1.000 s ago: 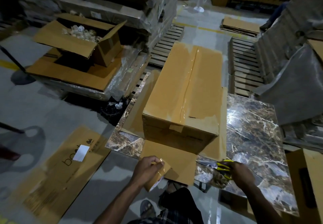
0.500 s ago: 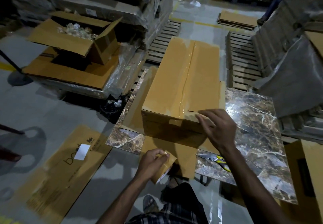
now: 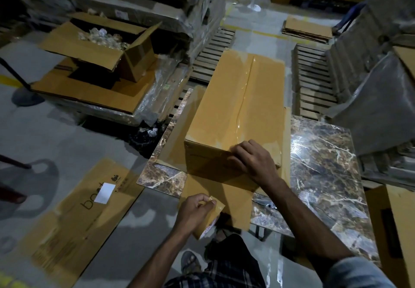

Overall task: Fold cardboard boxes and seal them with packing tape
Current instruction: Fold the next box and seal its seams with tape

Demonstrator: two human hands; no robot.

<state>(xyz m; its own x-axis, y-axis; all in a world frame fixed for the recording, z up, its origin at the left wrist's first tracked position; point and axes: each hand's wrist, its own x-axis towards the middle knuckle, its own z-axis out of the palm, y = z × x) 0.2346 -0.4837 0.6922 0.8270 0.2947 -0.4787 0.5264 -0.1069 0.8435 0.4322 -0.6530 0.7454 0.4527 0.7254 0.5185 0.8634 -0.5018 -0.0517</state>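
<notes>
A long closed cardboard box lies on a marble-patterned table, with a shiny strip of tape along its top seam. My right hand presses on the box's near top edge, fingers bent over the tape end on the front face. My left hand holds a brown tape roll below the table's near edge, thumb and fingers pinching at the roll's top. Flat cardboard lies under the box and hangs over the table's front.
A flattened printed carton lies on the floor at left. An open box of small wrapped items sits on a stack at far left. Wooden pallets and wrapped stacks stand behind and right. Scissors peek out beside my right forearm.
My right hand let go of the yellow-handled scissors on the table and moved up to the box's near edge, then shifted left onto the tape end. My left hand kept the roll.
</notes>
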